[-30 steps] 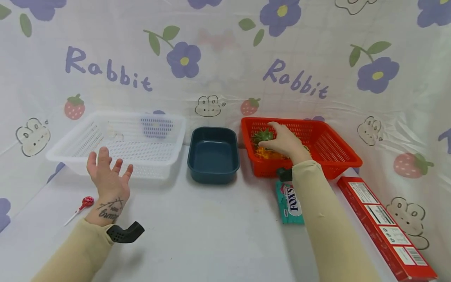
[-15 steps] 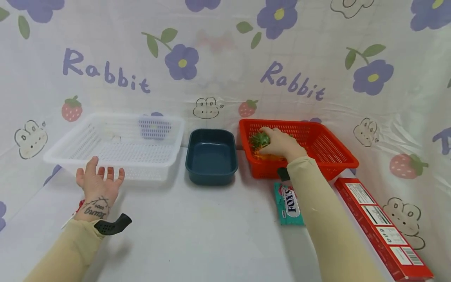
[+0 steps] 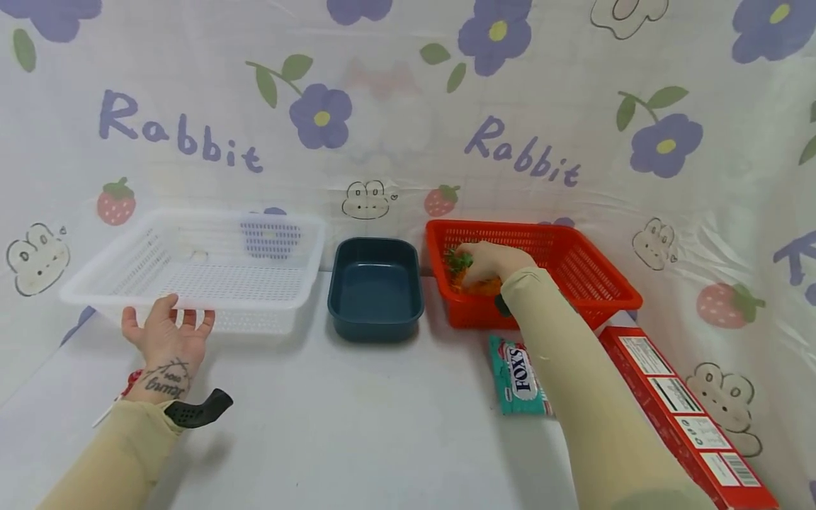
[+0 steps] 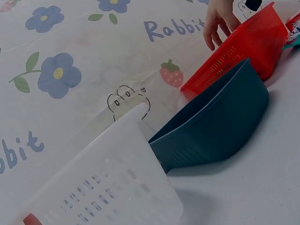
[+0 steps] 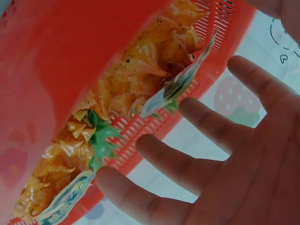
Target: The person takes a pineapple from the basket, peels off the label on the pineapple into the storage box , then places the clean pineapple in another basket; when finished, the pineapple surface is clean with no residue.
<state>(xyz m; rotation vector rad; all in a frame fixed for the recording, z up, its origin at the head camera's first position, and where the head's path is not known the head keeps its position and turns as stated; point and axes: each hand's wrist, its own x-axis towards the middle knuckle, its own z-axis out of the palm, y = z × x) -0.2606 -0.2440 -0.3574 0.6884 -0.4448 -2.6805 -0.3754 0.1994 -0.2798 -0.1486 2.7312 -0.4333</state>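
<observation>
Right hand (image 3: 494, 261), fingers spread, over orange spiky green-leaved items (image 5: 145, 61) inside red rectangular plastic basket (image 3: 589, 276); contact unclear. Left hand (image 3: 168, 341) empty, fingers loosely spread, at front of white rectangular plastic basket (image 3: 255, 322).

- A tabletop set-up; whether it belongs to a home, studio or lab, I cannot tell.
- Behind the blue tub (image 3: 375, 331), a cloth (image 3: 382, 142) printed with rabbits, flowers and strawberries hides the room beyond.
- Beneath the tub, a plain white tabletop (image 3: 357, 418).
- Either side of the tub, household-style plastic: white basket (image 3: 248, 322) left, red basket (image 3: 481, 317) right.
</observation>
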